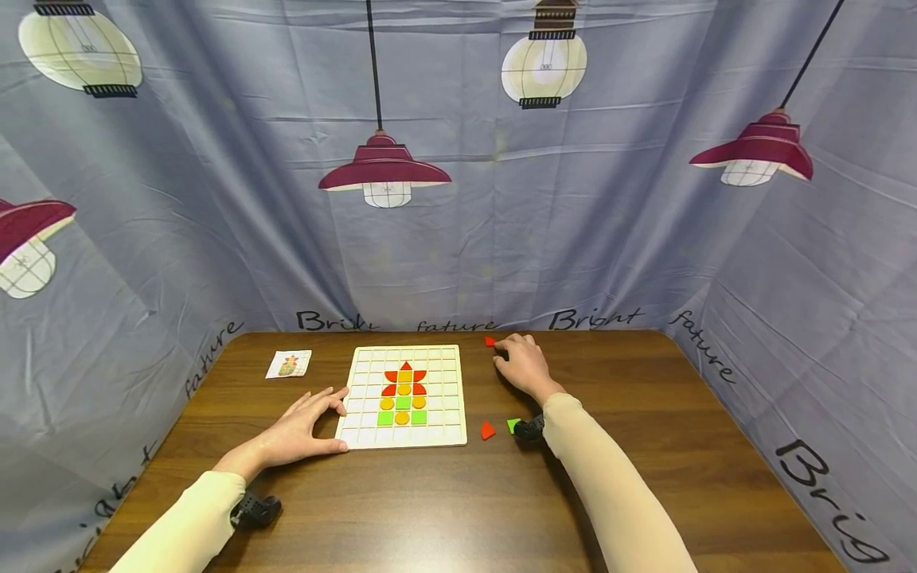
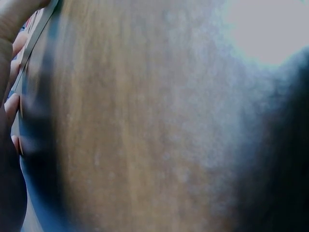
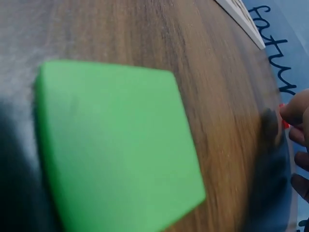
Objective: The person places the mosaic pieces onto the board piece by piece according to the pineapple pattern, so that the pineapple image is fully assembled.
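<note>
A white grid board (image 1: 444, 434) lies mid-table with red, orange and green pieces set in a figure (image 1: 403, 394). My left hand (image 1: 335, 419) lies flat at the board's near left corner, fingers spread, touching its edge; its fingers (image 2: 10, 104) show blurred beside the board's edge (image 2: 35, 42). My right hand (image 1: 503, 351) is right of the board's far corner, fingers loosely bent, and an index fingertip (image 3: 292, 114) touches a small red piece (image 1: 490, 341). A green square (image 3: 116, 145) fills the right wrist view.
A loose red piece (image 1: 487, 430) and the green square (image 1: 513, 425) lie right of the board's near corner, by my right wrist. A small pattern card (image 1: 289, 364) sits at the far left. Printed curtains enclose the brown table (image 1: 645, 446) on three sides.
</note>
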Tool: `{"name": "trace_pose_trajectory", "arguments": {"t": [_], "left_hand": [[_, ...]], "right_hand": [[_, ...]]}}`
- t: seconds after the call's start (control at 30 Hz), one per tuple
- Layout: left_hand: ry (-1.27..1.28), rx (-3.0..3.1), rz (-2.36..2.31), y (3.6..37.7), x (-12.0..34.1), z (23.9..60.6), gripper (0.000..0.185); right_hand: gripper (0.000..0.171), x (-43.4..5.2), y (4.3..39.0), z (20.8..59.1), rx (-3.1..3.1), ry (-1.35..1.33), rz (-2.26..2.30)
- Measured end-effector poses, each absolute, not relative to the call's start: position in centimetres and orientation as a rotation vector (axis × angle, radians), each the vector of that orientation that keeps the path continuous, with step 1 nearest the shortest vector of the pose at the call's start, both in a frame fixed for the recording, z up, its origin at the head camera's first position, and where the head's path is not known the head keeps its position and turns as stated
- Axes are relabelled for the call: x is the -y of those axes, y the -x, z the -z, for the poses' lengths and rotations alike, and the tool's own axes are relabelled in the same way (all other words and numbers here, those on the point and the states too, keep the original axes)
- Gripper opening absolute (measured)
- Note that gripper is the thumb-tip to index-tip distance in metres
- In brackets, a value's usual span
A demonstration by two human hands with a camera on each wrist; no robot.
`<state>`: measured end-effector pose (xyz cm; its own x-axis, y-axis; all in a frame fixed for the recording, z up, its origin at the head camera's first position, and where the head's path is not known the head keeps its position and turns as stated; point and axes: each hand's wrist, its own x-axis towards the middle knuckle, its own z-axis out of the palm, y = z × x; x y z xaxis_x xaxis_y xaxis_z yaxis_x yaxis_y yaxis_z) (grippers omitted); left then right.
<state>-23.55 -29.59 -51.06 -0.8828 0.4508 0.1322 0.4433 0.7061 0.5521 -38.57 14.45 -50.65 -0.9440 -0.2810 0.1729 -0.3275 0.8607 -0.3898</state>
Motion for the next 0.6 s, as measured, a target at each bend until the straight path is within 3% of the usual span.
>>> {"name": "trace_pose_trajectory", "arguments": {"t": [0.6], "left_hand": [[-0.748,-2.894,-0.933,23.45,29.45,50.9,0.047]], "right_hand": [[0.048,-13.55,38.79,49.76,3.008,-0.704,-0.182]]}}
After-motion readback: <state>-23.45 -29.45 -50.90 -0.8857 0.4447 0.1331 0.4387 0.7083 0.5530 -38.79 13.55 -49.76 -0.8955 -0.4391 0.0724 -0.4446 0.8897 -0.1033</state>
